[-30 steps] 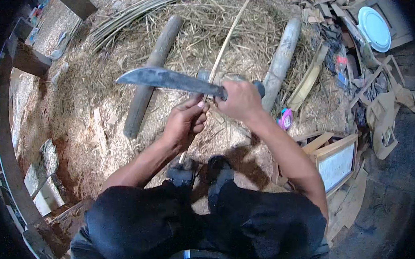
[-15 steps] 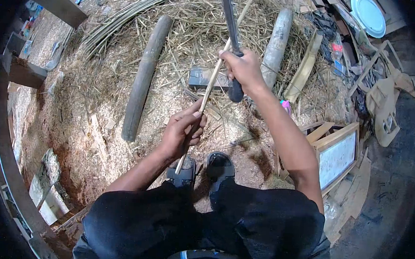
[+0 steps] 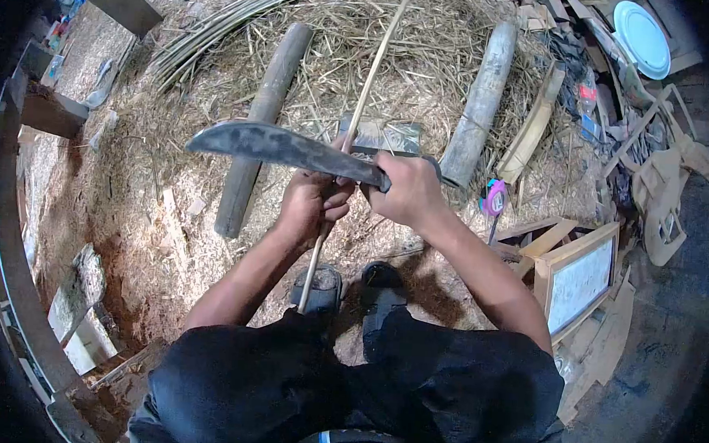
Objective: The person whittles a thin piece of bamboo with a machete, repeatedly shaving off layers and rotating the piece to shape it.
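Observation:
My right hand (image 3: pixel 408 191) is closed round the dark handle of a machete (image 3: pixel 282 147). Its broad, curved blade points left and crosses over a long, thin wooden strip (image 3: pixel 370 82). Below the blade, my left hand (image 3: pixel 314 203) grips that strip, which slants from near my left foot up toward the straw. The blade hides part of my left fingers, and whether its edge touches the strip I cannot tell. Just beyond my hands, a dark block (image 3: pixel 387 136) lies on the shavings.
Two thick poles, a left pole (image 3: pixel 268 109) and a right pole (image 3: pixel 481 104), lie on the shaving-covered ground. Straw and a bundle of thin strips (image 3: pixel 208 33) spread behind. To the right are a pink tape measure (image 3: pixel 493 198), a wooden frame (image 3: pixel 580 277) and a pale blue lid (image 3: pixel 641 40).
The machete has swung from pointing away to lying crosswise, blade to the left over the strip. My right hand has come down and nearer to my left hand.

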Action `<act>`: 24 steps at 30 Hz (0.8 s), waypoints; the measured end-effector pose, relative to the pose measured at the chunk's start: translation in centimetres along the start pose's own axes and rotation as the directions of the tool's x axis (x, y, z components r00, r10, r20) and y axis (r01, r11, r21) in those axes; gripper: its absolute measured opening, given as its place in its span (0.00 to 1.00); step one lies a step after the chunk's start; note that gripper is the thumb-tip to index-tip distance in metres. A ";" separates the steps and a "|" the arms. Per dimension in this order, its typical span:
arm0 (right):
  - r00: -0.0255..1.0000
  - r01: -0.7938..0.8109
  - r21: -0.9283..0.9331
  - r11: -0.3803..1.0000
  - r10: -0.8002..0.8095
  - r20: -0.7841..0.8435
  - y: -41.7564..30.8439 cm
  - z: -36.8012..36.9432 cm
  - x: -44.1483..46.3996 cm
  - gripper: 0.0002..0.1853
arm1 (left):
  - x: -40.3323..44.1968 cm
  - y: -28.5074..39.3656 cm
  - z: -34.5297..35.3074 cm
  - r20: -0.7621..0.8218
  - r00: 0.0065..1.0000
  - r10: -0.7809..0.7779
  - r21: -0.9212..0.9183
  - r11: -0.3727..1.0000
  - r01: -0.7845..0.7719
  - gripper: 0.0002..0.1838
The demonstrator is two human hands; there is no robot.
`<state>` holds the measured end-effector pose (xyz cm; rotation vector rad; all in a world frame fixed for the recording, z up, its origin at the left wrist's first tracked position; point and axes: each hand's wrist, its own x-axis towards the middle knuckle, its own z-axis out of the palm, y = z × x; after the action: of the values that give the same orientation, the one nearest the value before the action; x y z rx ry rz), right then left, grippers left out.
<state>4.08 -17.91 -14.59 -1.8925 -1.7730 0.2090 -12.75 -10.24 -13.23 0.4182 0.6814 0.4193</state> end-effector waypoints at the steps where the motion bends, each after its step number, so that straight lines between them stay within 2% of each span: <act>1: 1.000 -0.004 -0.001 1.000 0.004 0.000 -0.1 -0.4 0.2 0.10 | -0.1 -0.1 -0.2 0.005 1.000 0.005 0.009 1.000 -0.005 0.24; 3: 0.967 -0.123 -0.055 0.991 0.132 0.218 0.2 -1.1 1.3 0.05 | -0.3 0.0 -0.5 0.018 1.000 0.020 0.028 0.999 -0.021 0.19; 4: 0.998 0.003 -0.156 0.988 0.007 0.063 2.2 -0.1 1.1 0.11 | -0.7 0.4 -0.5 0.059 0.998 -0.007 0.045 0.999 0.004 0.24; 5: 0.998 0.003 -0.157 0.988 0.007 0.063 2.8 -1.4 2.2 0.11 | -1.6 0.2 -0.4 0.138 0.990 0.022 0.190 0.981 -0.049 0.23; 6: 0.966 -0.226 -0.088 0.970 0.235 0.111 3.5 -3.1 3.4 0.12 | -2.3 -0.3 -0.5 0.134 0.991 -0.021 0.148 0.989 0.001 0.24; 7: 0.876 -0.451 -0.030 0.892 0.449 0.175 3.9 -4.3 3.7 0.12 | -2.8 -0.6 -0.3 0.131 0.989 -0.070 0.109 0.992 0.056 0.24; 8: 0.942 -0.317 -0.051 0.947 0.321 0.097 4.4 -4.1 3.1 0.11 | -2.7 -0.2 -0.1 0.133 0.988 -0.074 0.116 0.992 0.059 0.24; 9: 0.942 -0.320 -0.050 0.946 0.324 0.092 4.1 -3.1 2.6 0.11 | -2.3 0.4 0.4 0.102 0.994 -0.034 0.155 0.988 0.018 0.20; 10: 0.976 -0.153 -0.063 0.986 0.160 0.149 2.9 -1.6 1.7 0.11 | -2.0 0.8 0.8 0.070 0.998 0.006 0.189 0.982 -0.019 0.16; 11: 0.979 0.028 -0.070 0.997 -0.013 0.203 1.7 -0.9 1.3 0.10 | -0.9 1.1 -0.9 0.165 0.982 -0.088 0.148 0.987 0.064 0.06; 12: 0.990 0.139 -0.057 0.989 -0.137 0.039 0.8 -0.8 1.0 0.10 | -0.5 0.6 -2.0 0.167 0.984 -0.065 0.157 0.987 0.039 0.03; 13: 0.990 0.141 -0.056 0.988 -0.139 0.039 1.1 -1.0 1.3 0.10 | -0.7 0.5 -1.7 0.165 0.985 -0.047 0.167 0.986 0.019 0.04; 15: 0.994 -0.049 -0.091 0.995 0.058 0.097 1.7 -1.3 1.5 0.09 | -0.7 0.5 -0.7 0.111 0.994 -0.022 0.124 0.992 0.009 0.02; 17: 0.994 -0.079 -0.062 0.995 0.083 0.068 0.9 -0.8 1.3 0.08 | -0.9 0.5 -0.4 0.063 0.998 0.001 0.084 0.996 -0.006 0.02; 19: 0.927 -0.199 -0.081 0.977 0.214 0.309 -0.2 -0.6 0.9 0.14 | -1.0 0.7 -0.5 0.029 0.999 0.015 0.114 0.993 -0.018 0.02; 20: 0.927 -0.199 -0.081 0.977 0.214 0.307 0.0 -0.9 1.1 0.14 | -1.4 1.0 0.0 0.052 0.998 -0.021 0.159 0.987 0.012 0.02; 24: 0.986 -0.094 -0.130 0.987 0.111 0.127 1.0 -1.7 1.8 0.10 | -1.4 0.8 -0.1 0.080 0.997 -0.020 0.122 0.992 0.010 0.06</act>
<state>5.95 -16.64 -13.17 -2.1051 -1.8136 0.2754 -14.00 -10.22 -12.22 0.5426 0.6322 0.3460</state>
